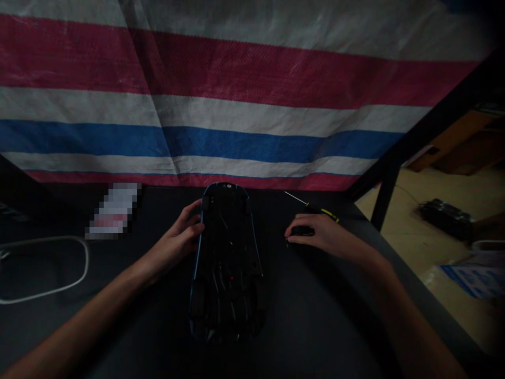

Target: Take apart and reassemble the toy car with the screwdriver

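A dark toy car body (226, 263) with a blue rim lies lengthwise on the black table (315, 326), its inside facing up. My left hand (182, 234) grips its left edge near the far end, fingers curled round the rim. My right hand (319, 234) rests on the table to the right of the car, fingers closed over a small dark object (303, 230) that I cannot make out. A screwdriver (315, 207) with a yellow and black handle lies just behind that hand.
A striped red, white and blue tarp (236, 105) hangs behind the table. A white cable loop (47, 268) lies at the left, with a blurred-out card (114, 210) beyond it. The table's right edge drops to a tan floor with a dark device (445, 216).
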`<state>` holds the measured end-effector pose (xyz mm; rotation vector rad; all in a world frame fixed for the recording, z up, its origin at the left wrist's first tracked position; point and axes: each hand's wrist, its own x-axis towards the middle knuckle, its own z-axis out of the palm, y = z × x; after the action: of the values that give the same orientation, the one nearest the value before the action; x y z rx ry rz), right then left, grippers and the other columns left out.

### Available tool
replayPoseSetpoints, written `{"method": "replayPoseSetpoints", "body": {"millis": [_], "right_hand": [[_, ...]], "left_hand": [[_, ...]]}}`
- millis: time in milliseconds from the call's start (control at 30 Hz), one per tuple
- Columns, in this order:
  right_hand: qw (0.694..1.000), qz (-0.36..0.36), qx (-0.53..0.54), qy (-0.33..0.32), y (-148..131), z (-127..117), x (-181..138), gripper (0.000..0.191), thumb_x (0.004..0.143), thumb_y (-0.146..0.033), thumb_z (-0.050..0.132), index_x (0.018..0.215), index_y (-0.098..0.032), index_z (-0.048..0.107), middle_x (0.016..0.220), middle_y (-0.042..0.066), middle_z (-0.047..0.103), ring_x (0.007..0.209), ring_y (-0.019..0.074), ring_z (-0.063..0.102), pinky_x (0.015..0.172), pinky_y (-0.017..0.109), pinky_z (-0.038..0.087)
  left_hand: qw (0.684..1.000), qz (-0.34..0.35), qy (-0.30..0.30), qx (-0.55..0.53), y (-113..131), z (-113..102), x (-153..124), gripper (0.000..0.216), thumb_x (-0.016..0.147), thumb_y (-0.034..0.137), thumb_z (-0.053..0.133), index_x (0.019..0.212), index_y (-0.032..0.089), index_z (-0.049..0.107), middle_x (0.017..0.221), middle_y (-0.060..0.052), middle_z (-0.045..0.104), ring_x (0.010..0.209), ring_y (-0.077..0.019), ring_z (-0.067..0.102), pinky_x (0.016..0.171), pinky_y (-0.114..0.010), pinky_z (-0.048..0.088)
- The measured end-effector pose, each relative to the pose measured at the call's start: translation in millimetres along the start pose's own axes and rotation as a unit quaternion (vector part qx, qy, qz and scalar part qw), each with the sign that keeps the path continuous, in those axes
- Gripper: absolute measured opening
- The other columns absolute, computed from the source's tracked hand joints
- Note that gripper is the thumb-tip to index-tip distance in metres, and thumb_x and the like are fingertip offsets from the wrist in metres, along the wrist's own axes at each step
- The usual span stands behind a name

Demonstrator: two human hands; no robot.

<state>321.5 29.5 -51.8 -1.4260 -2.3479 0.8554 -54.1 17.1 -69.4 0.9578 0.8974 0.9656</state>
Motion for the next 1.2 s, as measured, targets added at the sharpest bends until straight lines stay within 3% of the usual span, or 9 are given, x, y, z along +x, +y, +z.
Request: {"method": "replayPoseSetpoints", "body": {"millis": [233, 733, 1033, 1200], "right_hand": [[1.0, -0.006, -0.01, 0.006, 1, 3, 4, 0.024, 0.094, -0.043, 0.067, 0.097, -0.022, 0.079, 0.099, 0.005, 0.072, 0.085, 0.0194, 0.069, 0.079, 0.031, 0.051], [0.999, -0.03, -0.022, 0.003, 8, 6, 3, 0.019, 0.095, -0.041, 0.068, 0.096, -0.024, 0.077, 0.1, 0.005, 0.074, 0.087, 0.0205, 0.071, 0.077, 0.031, 0.053], [1.0, -0.031, 0.002, 0.001, 4, 6, 2, 0.02, 0.095, -0.041, 0.068, 0.1, -0.023, 0.077, 0.102, 0.006, 0.073, 0.088, 0.0203, 0.07, 0.079, 0.032, 0.054], [0.999, -0.043, -0.014, 0.001, 5, 6, 3, 0.02, 0.096, -0.04, 0.068, 0.098, -0.024, 0.079, 0.097, 0.005, 0.071, 0.08, 0.018, 0.069, 0.072, 0.03, 0.051]], "left_hand": [[1.0, 0.005, -0.02, -0.013, -7, -8, 3, 0.066, 0.091, 0.038, 0.077, 0.15, 0.044, 0.048, 0.145, -0.004, 0.059, 0.116, -0.0279, 0.065, 0.094, -0.041, 0.054], [1.0, 0.0, -0.005, -0.024, -4, -2, 2, 0.067, 0.088, 0.037, 0.08, 0.148, 0.043, 0.051, 0.131, -0.002, 0.063, 0.108, -0.0244, 0.063, 0.09, -0.039, 0.055], [0.999, 0.009, -0.024, -0.021, -7, -8, 4, 0.064, 0.091, 0.038, 0.078, 0.148, 0.045, 0.051, 0.136, -0.002, 0.063, 0.112, -0.0252, 0.064, 0.094, -0.04, 0.053], [0.999, 0.004, -0.023, -0.025, -6, -6, 3, 0.066, 0.09, 0.038, 0.078, 0.149, 0.044, 0.049, 0.14, -0.003, 0.061, 0.112, -0.0255, 0.063, 0.094, -0.041, 0.052]]}}
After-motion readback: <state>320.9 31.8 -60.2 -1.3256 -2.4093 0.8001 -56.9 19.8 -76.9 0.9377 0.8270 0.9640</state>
